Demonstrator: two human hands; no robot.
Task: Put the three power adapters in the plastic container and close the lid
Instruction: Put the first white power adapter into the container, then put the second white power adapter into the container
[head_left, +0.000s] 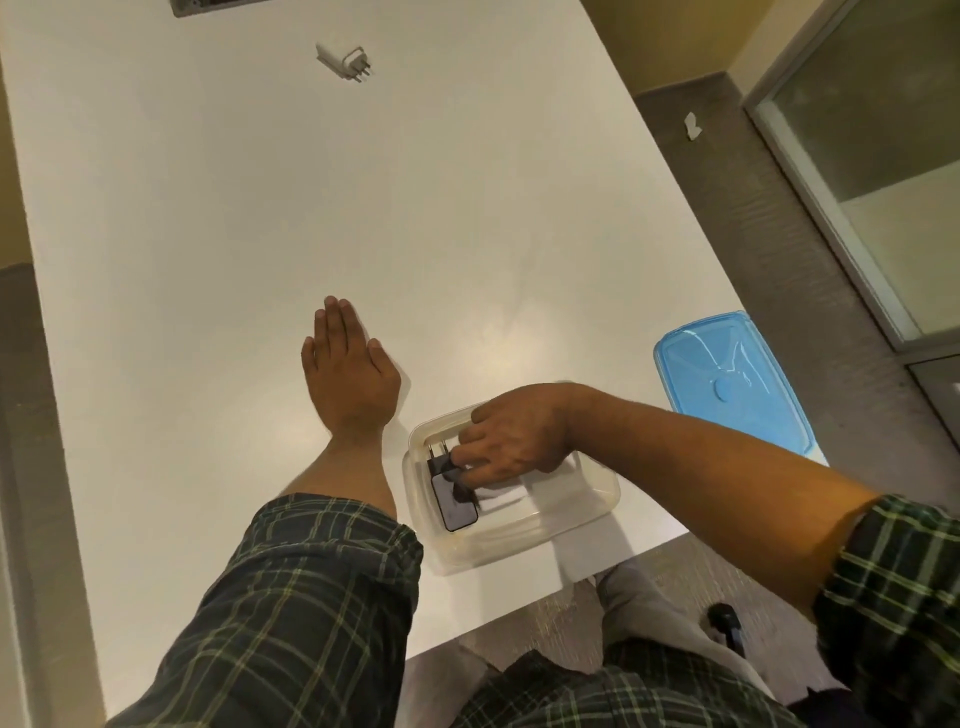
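A clear plastic container (597, 512) sits near the table's front edge. Inside it lies a black power adapter (454, 506) with its prongs pointing away from me, and a white adapter (501, 500) lies partly hidden beside it. My right hand (511, 439) reaches into the container with its fingers closed on the black adapter. My left hand (348, 371) rests flat on the table left of the container, fingers together, holding nothing. A third adapter, white (343, 61), lies far away at the table's far end. The blue lid (727, 382) lies flat at the table's right edge.
The white table (311, 208) runs from me to the far end, where a grey cable slot (208, 5) is set into it. Grey carpet and a glass partition (872, 130) lie to the right. My knees and a black object (724, 621) on the floor show below the table edge.
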